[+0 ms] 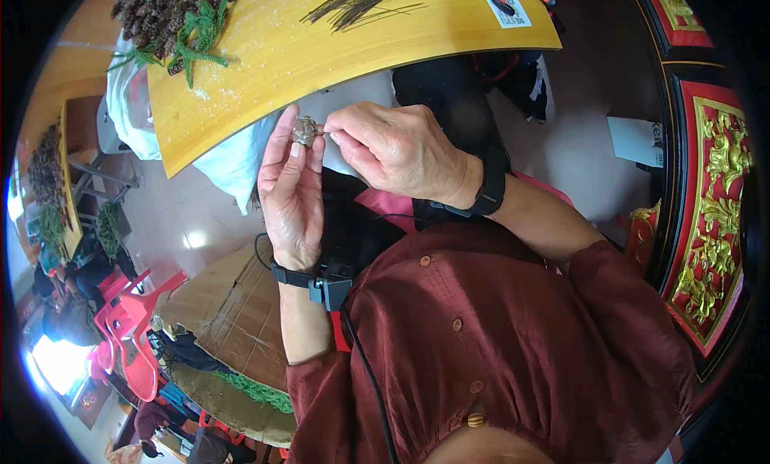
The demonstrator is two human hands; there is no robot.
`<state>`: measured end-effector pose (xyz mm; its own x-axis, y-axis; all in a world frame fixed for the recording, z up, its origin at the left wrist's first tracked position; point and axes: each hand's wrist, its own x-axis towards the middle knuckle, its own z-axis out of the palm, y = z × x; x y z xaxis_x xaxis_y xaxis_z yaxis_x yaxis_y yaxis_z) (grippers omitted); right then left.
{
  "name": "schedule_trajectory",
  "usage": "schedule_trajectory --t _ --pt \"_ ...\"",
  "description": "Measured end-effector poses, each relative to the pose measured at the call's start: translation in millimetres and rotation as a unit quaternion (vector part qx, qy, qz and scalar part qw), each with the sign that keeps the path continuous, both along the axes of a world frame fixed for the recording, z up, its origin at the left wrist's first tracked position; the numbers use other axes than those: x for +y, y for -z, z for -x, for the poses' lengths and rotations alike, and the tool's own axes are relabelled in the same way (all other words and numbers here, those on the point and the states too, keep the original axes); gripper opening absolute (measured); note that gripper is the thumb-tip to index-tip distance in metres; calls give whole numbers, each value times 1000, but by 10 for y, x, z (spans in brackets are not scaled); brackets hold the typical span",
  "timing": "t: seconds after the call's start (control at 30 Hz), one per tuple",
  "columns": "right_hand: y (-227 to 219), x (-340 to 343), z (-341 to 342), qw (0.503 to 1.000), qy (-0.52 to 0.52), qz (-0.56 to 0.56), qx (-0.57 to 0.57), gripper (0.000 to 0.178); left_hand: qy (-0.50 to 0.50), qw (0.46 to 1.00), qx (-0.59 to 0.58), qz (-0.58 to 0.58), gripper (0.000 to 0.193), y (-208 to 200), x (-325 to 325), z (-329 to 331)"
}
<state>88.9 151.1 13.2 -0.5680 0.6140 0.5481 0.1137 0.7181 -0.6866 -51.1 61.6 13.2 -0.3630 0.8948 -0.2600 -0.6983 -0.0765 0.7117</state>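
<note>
From the wearer's head, the one wide fisheye view looks steeply down past a dark-red buttoned shirt (pixel 449 328) at lower centre, with the bare left hand (pixel 293 187) and right hand (pixel 401 147) close by at upper centre. It faces forward to a yellow, smooth-topped table (pixel 449 23) along the upper edge.

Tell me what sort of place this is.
Probably an indoor craft workshop: a heap of pine cones and loose, wire-like brown strands lie on the yellow table, and another heap of cones shows farther off at the left.
</note>
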Motion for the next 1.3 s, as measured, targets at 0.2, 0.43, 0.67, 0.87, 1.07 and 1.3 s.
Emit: schedule_trajectory --t 0.2,0.43,0.67,0.87,1.07,1.3 --pt "-23 0 -5 1000 5 4 -10 16 -16 999 36 -3 42 55 -14 18" --pt "6 -3 -2 1000 -12 -6 -5 16 -4 998 56 -15 38 1 0 -20" --pt "23 19 5 1000 -9 -7 5 17 -17 996 81 11 39 -6 11 -35" --pt "29 25 -4 1000 -6 -8 -6 16 -15 993 117 20 40 18 16 -38" --pt "46 30 -11 1000 3 -11 -3 15 -19 994 108 11 40 2 26 -58" --pt "34 12 -24 1000 11 0 -10 15 -24 996 88 13 39 0 34 -92"
